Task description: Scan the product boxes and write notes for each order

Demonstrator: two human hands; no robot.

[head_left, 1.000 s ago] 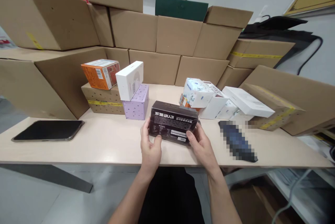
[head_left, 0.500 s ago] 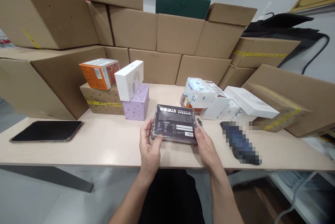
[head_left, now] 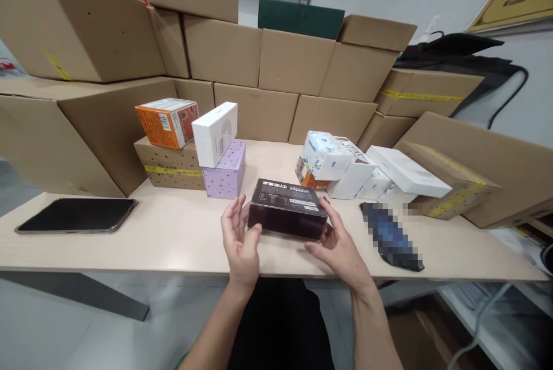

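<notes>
A dark, shrink-wrapped box (head_left: 287, 217) with white print on its top is between my two hands, just above or on the table in front of me. Its dark front side faces me. My left hand (head_left: 242, 243) cups the left end, thumb at the front corner and fingers along the side. At the right end my right hand (head_left: 341, 249) grips the box, thumb below the front corner and fingers round the side. The box's underside is hidden.
A tablet (head_left: 78, 215) lies at the left. Purple (head_left: 222, 177), white (head_left: 215, 133) and orange (head_left: 167, 122) boxes stand behind it. Several small boxes (head_left: 328, 154) are piled at the right, near a blurred dark packet (head_left: 391, 237). Large cartons (head_left: 254, 110) wall the back.
The box has tipped so its top lies flatter and its front side shows. My right hand has turned, its thumb now lower at the front corner. The camera view has shifted slightly.
</notes>
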